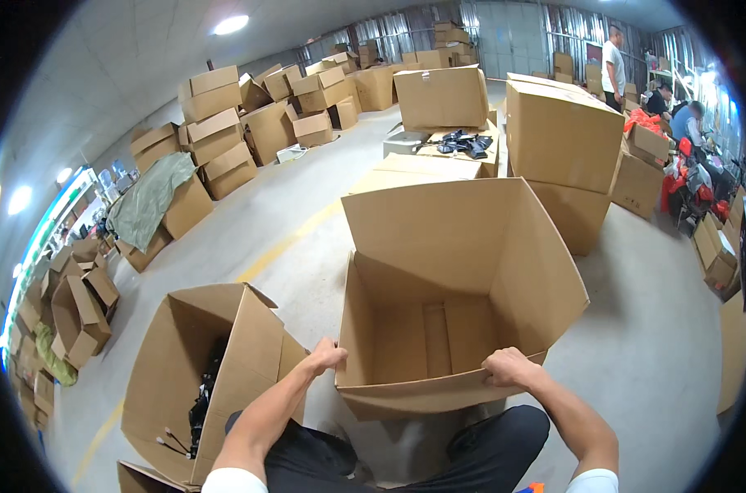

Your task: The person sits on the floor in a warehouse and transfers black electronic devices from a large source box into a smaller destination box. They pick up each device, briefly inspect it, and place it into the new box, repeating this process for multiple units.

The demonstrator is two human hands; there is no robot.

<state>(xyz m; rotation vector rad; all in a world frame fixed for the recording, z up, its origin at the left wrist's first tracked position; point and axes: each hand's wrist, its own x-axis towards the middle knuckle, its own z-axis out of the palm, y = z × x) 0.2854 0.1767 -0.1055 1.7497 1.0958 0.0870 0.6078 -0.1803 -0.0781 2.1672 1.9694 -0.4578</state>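
Observation:
A large open cardboard box [426,345] stands on the floor in front of my knees, its far flap raised. Its inside shows bare cardboard with a seam strip along the bottom. My left hand [329,354] is closed on the box's left edge near the front corner. On the right part of the near edge, my right hand [511,367] grips the cardboard, fingers curled over the rim. Just left of my left arm is a second open carton [254,345] with black cabled parts [202,403] in it.
Beyond the box stand a stack of tall closed cartons [564,135] and a carton with black items [463,144] beside it. Piled cartons [217,131] line the far left, one under a green sheet [149,201]. A person [614,67] stands at the far right; others sit nearby.

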